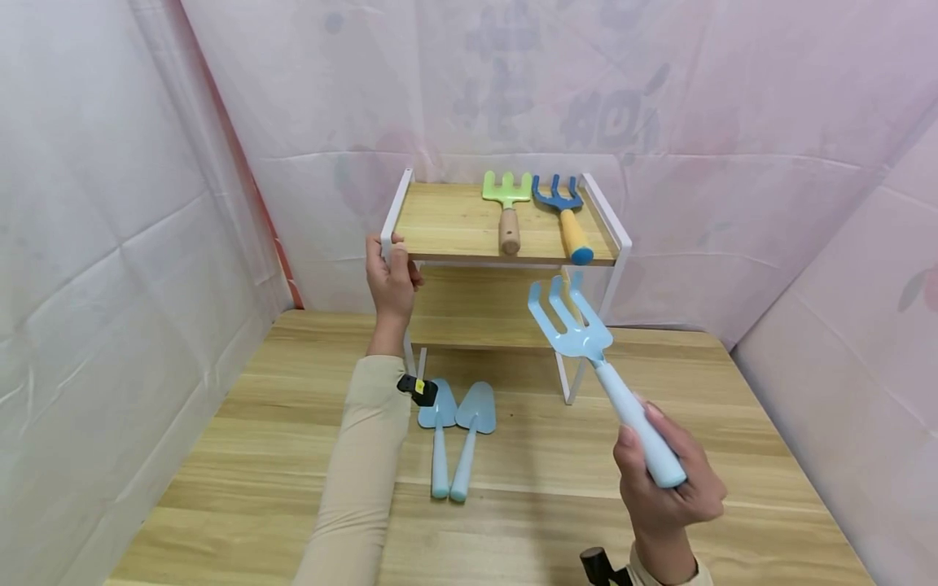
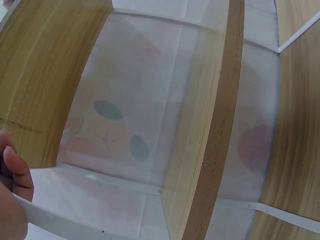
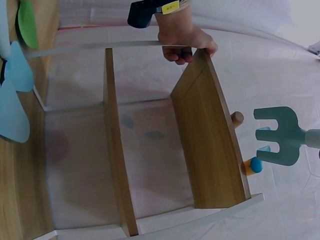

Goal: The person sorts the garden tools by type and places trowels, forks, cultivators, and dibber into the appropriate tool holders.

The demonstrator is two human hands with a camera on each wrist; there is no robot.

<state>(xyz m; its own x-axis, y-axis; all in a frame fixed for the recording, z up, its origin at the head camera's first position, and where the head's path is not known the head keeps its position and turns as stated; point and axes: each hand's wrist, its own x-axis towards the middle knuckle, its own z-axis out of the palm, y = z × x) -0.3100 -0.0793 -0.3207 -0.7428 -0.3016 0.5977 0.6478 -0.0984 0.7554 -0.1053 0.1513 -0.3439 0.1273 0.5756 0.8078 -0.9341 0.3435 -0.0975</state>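
My left hand (image 1: pixel 391 285) grips the front left corner of a small two-tier wooden shelf (image 1: pixel 443 220) with white metal sides. In my right hand (image 1: pixel 674 484) is a light blue garden hand fork (image 1: pixel 584 342), held by its handle with the prongs up and toward the shelf. The fork is in the air before the shelf's right side. On the top board lie a green hand fork (image 1: pixel 508 193) with a wooden handle and, to its right, a dark blue hand fork (image 1: pixel 564 201) with a yellow handle. The left wrist view shows my left fingers (image 2: pixel 17 170) at the top board's edge.
Two light blue trowels (image 1: pixel 438 407) lie side by side on the wooden table (image 1: pixel 557 505), in front of the shelf. A green blade (image 3: pixel 27 25) shows near them in the right wrist view. Pale printed cloth (image 1: pixel 469 98) hangs behind and at both sides.
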